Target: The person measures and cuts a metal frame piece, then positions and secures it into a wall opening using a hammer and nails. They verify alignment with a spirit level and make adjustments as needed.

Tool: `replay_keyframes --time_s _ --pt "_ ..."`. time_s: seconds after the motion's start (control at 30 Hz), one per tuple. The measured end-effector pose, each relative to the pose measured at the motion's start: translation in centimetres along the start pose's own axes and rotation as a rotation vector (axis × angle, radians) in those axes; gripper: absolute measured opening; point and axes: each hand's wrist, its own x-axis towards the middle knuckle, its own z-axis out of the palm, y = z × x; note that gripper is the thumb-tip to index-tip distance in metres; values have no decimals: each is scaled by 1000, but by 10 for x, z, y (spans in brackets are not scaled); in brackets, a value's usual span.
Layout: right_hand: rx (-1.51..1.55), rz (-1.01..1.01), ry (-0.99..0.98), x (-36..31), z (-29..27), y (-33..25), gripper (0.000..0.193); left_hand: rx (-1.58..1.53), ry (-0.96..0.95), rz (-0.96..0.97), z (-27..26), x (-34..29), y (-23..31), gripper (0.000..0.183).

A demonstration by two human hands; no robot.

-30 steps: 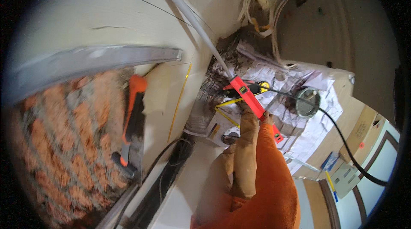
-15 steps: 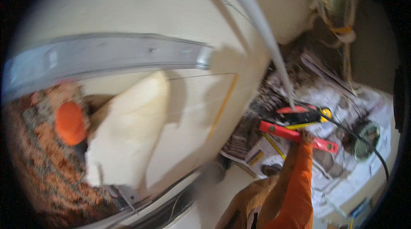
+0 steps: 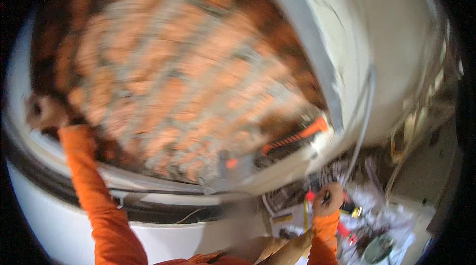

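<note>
My left hand [image 3: 47,112] is at the far left, against the edge of an opening that shows rough brickwork [image 3: 173,91]; blur hides how its fingers lie. Lower right, my right hand [image 3: 328,199] is curled closed above a cloth-strewn surface. A dark spot shows within its fingers, but what it holds cannot be made out. Beneath that hand and its orange sleeve runs a red spirit level [image 3: 348,235], partly covered. On the opening's lower right edge lies a tool with an orange-and-black handle [image 3: 296,136]; a grey piece with an orange spot [image 3: 232,164] is left of it.
A grey metal strip [image 3: 312,47] borders the opening on the right. A pale cable [image 3: 366,111] hangs down toward the white cloth [image 3: 401,223]. On the cloth are a black-and-yellow tool [image 3: 356,210] and a round greenish container [image 3: 378,249]. Ropes [image 3: 396,161] hang at the right.
My view has swung left, and the brickwork now fills much of it. My left arm has come into sight. My right hand, earlier on the spirit level, is now raised above it.
</note>
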Motion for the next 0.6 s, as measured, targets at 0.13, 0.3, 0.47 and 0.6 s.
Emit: replay_keyframes --time_s 0.13,0.3,0.47,0.6 --pt "-190 -328 -449 122 42 -138 39 -90 -36 -452 3 -15 68 21" --pt "-688 -431 -1083 100 167 -101 50 -174 -168 -604 -19 -30 84 25" --pt "-895 -479 -1258 122 172 -53 40 -266 -88 -676 -9 -15 86 33" --pt "-822 -587 -1275 127 165 -74 42 -269 -50 -752 -5 -9 84 32"
